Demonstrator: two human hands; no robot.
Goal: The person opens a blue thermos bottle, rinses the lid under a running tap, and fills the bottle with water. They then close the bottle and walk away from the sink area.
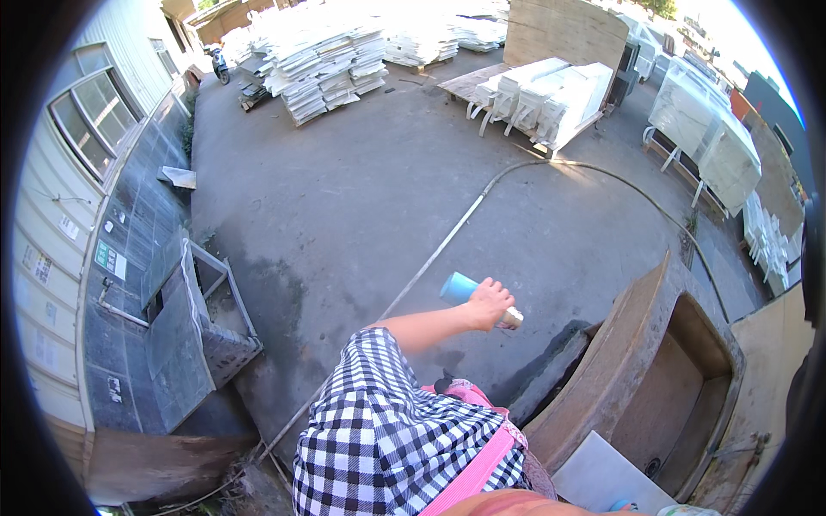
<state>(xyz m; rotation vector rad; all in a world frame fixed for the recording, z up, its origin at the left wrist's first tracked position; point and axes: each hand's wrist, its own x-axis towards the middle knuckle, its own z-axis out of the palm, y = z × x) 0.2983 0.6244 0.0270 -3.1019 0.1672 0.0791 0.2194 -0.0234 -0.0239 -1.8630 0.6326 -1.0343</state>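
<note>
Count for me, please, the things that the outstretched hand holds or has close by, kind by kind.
Blue-ended bottle: 1, in the left hand
Stone trough: 1
Long pipe on the ground: 1
Pale slab: 1
Total: 4

Sunlit concrete yard (pixel 361 198); stacked pale slabs (pixel 323 60); windowed wall (pixel 86 120); perhaps a stone trough (pixel 637 344).

Outdoor stone yard: stacked pale slabs (pixel 323 56) on pallets, upright slabs on racks (pixel 551 99), paved ground (pixel 344 198), hose (pixel 447 236), concrete trough (pixel 637 344), tiled shed wall (pixel 138 224).
</note>
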